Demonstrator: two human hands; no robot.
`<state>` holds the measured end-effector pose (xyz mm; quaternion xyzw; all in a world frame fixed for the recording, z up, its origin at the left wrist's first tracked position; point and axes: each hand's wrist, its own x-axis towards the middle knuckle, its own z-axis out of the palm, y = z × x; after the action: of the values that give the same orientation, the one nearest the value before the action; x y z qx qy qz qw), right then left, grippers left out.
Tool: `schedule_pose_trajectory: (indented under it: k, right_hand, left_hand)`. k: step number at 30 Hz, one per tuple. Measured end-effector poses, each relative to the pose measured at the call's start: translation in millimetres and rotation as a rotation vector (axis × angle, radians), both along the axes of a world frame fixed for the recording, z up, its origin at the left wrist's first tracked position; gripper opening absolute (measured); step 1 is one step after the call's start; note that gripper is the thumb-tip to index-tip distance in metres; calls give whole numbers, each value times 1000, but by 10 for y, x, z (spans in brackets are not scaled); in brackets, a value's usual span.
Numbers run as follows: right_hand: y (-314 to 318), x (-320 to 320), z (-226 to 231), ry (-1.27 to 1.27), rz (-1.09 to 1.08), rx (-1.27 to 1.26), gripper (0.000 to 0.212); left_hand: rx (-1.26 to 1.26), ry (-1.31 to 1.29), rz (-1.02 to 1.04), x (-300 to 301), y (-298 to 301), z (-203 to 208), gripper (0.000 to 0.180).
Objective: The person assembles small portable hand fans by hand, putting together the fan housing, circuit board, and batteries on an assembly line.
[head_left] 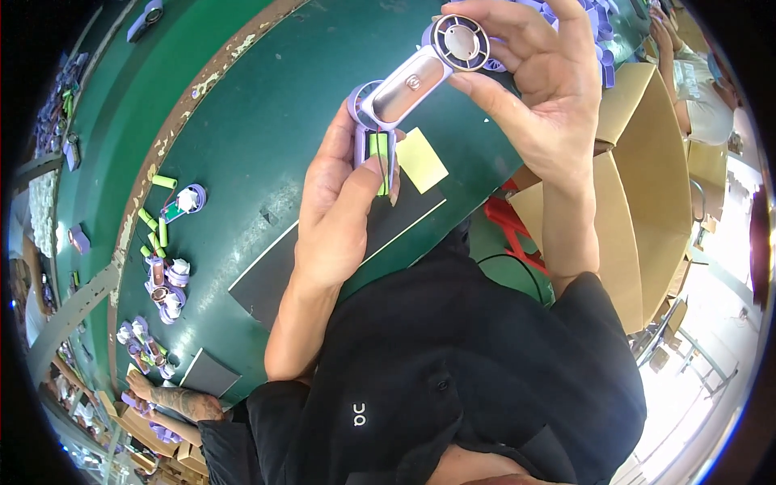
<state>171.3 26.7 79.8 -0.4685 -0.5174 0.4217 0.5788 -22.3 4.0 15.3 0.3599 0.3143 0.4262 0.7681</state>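
Observation:
My left hand [333, 222] grips the lower half of a small purple handheld fan housing [361, 153], its thumb lying over a green cylindrical battery [378, 147] in the handle. By its round grille, my right hand [541, 101] pinches the purple front cover [408, 87], which has a shiny pinkish panel. This cover is tilted above the lower half, its bottom end overlapping or touching that half's ring; which of the two I cannot tell. Wires run over the battery. Behind my left fingertips, a yellow paper pad [423, 162] lies on the green table [275, 113].
A black mat [404, 214] lies along the near table edge. To the left are loose batteries [162, 233] and several partly assembled fans [167, 283]. Purple parts [602, 32] pile up at the far right, near an open cardboard box [638, 162]. A co-worker's arm [182, 400] rests at lower left.

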Motion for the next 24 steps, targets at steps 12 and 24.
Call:
schedule_pose_trajectory:
  k: [12,24]
  right_hand:
    - [-63,1,8,30,-26,-4,102]
    - [-90,16,-50,47,-35,-14,102]
  left_hand:
    - [120,7,-30,7,-45,-56,67]
    - [217,164,18,78,-91,-59,67]
